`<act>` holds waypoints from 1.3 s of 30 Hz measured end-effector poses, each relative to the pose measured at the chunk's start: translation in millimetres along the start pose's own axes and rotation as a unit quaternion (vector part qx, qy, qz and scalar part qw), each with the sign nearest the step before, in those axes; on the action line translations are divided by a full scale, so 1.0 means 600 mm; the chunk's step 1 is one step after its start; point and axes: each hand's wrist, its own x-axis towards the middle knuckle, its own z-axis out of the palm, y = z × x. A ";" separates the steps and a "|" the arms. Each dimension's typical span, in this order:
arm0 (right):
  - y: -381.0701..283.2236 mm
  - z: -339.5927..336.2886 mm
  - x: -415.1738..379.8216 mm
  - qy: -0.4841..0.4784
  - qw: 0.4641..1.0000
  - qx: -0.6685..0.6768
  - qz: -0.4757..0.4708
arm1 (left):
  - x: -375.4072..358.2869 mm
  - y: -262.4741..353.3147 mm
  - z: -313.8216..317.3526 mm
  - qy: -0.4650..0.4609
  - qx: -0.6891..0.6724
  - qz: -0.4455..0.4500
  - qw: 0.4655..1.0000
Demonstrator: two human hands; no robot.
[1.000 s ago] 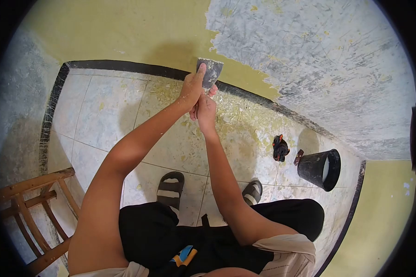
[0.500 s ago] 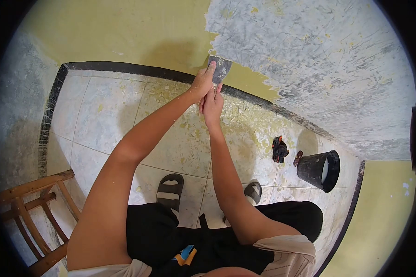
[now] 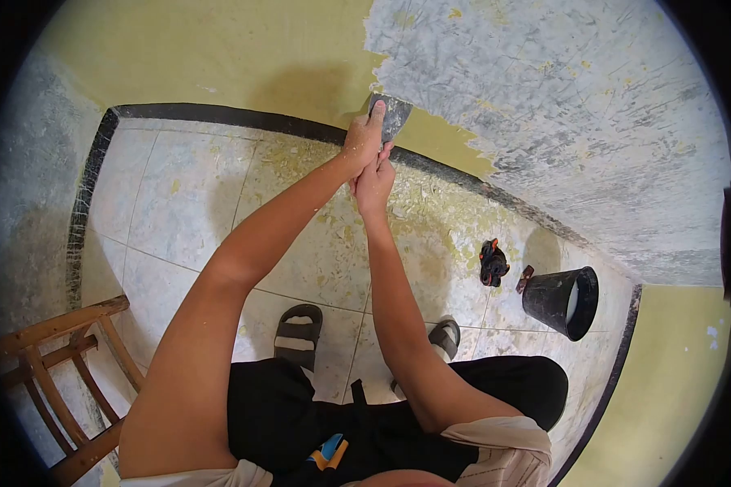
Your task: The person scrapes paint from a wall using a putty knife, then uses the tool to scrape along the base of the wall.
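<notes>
Two-handed hold on scraper, blade up at the paint border

Scraper (image 3: 392, 120) sits near 12 o'clock, its broad blade pointing up at the wall, by the ragged border where yellow paint (image 3: 243, 53) meets a grey-white patch (image 3: 536, 89) towards 1 o'clock. Exact blade contact: cannot tell. Left hand (image 3: 364, 144) grasps the tool, thumb laid along the blade face. Right hand (image 3: 375, 182) is clasped just below the left, fingers curled in at the handle, which the hands largely hide.

Black skirting band (image 3: 219, 116) runs behind the hands. Pale flakes (image 3: 418, 203) litter the tiled floor (image 3: 178, 195) beneath. At 3 o'clock, a black-and-orange bundle (image 3: 493, 264); beyond it a small brown object (image 3: 525, 278) beside a black bucket (image 3: 548, 300), tilted in view, something pale inside. Wooden frame (image 3: 61, 325) at 8 o'clock. Sandalled feet at 7 and 5 o'clock.
</notes>
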 end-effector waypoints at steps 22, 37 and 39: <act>0.008 -0.021 0.015 -0.024 0.999 0.008 0.025 | 0.013 -0.015 0.006 0.013 0.014 -0.005 1.000; -0.025 -0.004 0.035 -0.033 0.999 -0.008 -0.008 | 0.016 0.022 0.015 0.040 0.026 0.038 0.998; -0.039 0.007 0.044 -0.034 0.999 0.011 -0.012 | 0.011 0.052 0.015 0.081 0.070 0.078 0.991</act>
